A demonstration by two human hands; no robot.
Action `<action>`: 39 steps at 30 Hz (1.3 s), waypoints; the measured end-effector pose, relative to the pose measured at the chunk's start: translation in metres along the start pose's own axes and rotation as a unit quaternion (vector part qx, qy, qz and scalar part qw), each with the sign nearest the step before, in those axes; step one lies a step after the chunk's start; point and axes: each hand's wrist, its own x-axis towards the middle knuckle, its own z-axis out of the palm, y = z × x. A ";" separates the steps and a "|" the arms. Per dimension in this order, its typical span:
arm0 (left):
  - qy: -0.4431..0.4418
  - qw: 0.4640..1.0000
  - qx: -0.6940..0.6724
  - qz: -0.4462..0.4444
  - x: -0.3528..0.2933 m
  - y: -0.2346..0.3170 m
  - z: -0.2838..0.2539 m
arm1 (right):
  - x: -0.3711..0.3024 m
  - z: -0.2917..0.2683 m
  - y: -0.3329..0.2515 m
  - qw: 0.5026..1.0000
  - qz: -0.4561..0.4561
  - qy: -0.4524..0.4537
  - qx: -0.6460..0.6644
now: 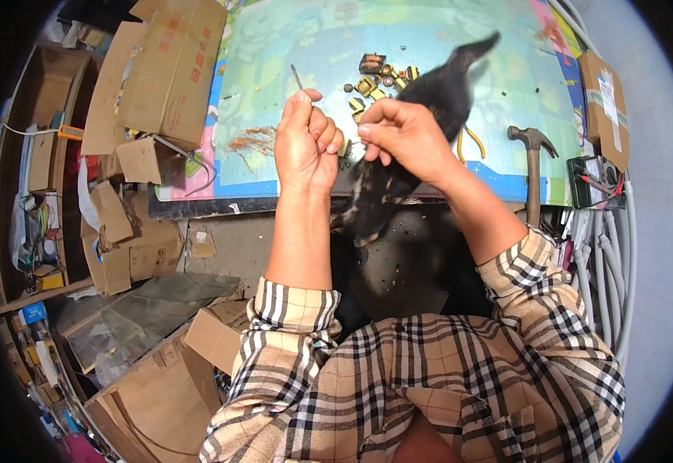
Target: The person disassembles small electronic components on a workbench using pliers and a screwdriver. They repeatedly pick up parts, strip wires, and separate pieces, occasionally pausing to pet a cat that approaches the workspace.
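My left hand is raised over the near part of the table, its fingers closed round a thin metal rod that points up and away; the rod's other end is hidden in the palm. Just to the right, my right hand is pinched, thumb against forefinger, and whatever it grips is too small to make out. A black cat with tan flecks stands under my right hand and forearm, its tail toward the far right and its front end over the table's near edge. Yellow-and-black coil parts lie beyond my hands.
Loose copper wire lies left of my left hand. On the right are yellow-handled pliers, partly behind the cat, and a claw hammer overhanging the table edge. Cardboard boxes stand at left; grey pipes line the right.
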 end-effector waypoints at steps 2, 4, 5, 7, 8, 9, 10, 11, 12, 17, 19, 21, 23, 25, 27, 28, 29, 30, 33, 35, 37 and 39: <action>0.007 1.000 0.016 0.005 -0.001 0.001 -0.006 | 0.000 -0.010 -0.002 0.999 -0.004 -0.021 0.050; 0.021 0.997 0.069 0.005 -0.002 0.000 -0.004 | 0.001 -0.016 -0.005 0.994 -0.012 -0.031 0.109; 0.028 0.995 0.095 0.004 -0.003 -0.001 -0.002 | 0.001 -0.019 -0.008 0.990 -0.007 -0.044 0.134; 0.024 0.978 0.208 0.026 -0.006 -0.007 0.000 | 0.001 -0.025 -0.013 0.980 0.003 -0.068 0.185; 0.016 0.959 0.279 0.048 -0.006 -0.012 0.002 | 0.003 -0.028 -0.013 0.977 -0.007 -0.070 0.202; 0.008 0.934 0.349 0.070 -0.006 -0.016 0.003 | 0.003 -0.029 -0.014 0.979 -0.006 -0.059 0.196; -0.033 0.935 0.347 0.071 -0.007 -0.021 0.004 | 0.003 -0.030 -0.017 0.981 -0.005 -0.045 0.190; -0.043 0.941 0.333 0.038 -0.009 -0.023 0.006 | 0.003 -0.031 -0.018 0.982 -0.004 -0.031 0.184; -0.053 0.946 0.318 0.006 -0.011 -0.022 0.009 | 0.005 -0.033 -0.016 0.985 0.001 -0.011 0.173; -0.019 0.984 0.174 -0.030 -0.008 -0.004 0.007 | 0.006 -0.032 -0.013 0.997 0.005 0.001 0.079; -0.034 0.989 0.146 -0.005 -0.008 -0.002 0.006 | 0.002 -0.019 -0.015 0.999 0.021 -0.048 -0.001; -0.080 0.991 0.108 0.007 -0.006 -0.004 0.011 | -0.003 -0.005 -0.015 0.989 0.041 -0.139 -0.002; -0.101 0.993 0.069 0.000 -0.008 -0.002 0.016 | -0.004 0.002 -0.007 0.978 0.059 -0.200 -0.022; -0.100 0.994 0.041 0.005 -0.009 0.001 0.017 | -0.001 0.000 0.000 0.976 0.076 -0.197 -0.041; -0.077 0.995 0.059 0.027 -0.008 0.001 0.014 | -0.002 -0.004 -0.006 0.975 0.103 -0.185 -0.067; -0.063 0.994 0.075 0.040 -0.008 -0.001 0.013 | -0.004 -0.004 -0.008 0.978 0.102 -0.174 -0.061; -0.049 0.993 0.091 0.052 -0.007 -0.002 0.012 | -0.004 -0.004 -0.009 0.978 0.096 -0.170 -0.071; -0.037 0.991 0.116 0.061 -0.007 -0.003 0.011 | -0.004 -0.005 -0.010 0.979 0.089 -0.166 -0.082; -0.017 0.986 0.157 0.061 -0.008 -0.005 0.011 | -0.001 -0.013 -0.012 0.981 0.060 -0.145 -0.112; -0.022 0.990 0.137 0.027 -0.009 -0.005 0.014 | -0.001 -0.016 -0.010 0.986 0.036 -0.099 -0.131; -0.034 0.993 0.115 0.007 -0.009 -0.005 0.014 | -0.003 -0.014 -0.011 0.985 0.032 -0.084 -0.149; -0.038 0.993 0.108 -0.005 -0.009 -0.006 0.013 | -0.003 -0.013 -0.012 0.986 0.029 -0.069 -0.146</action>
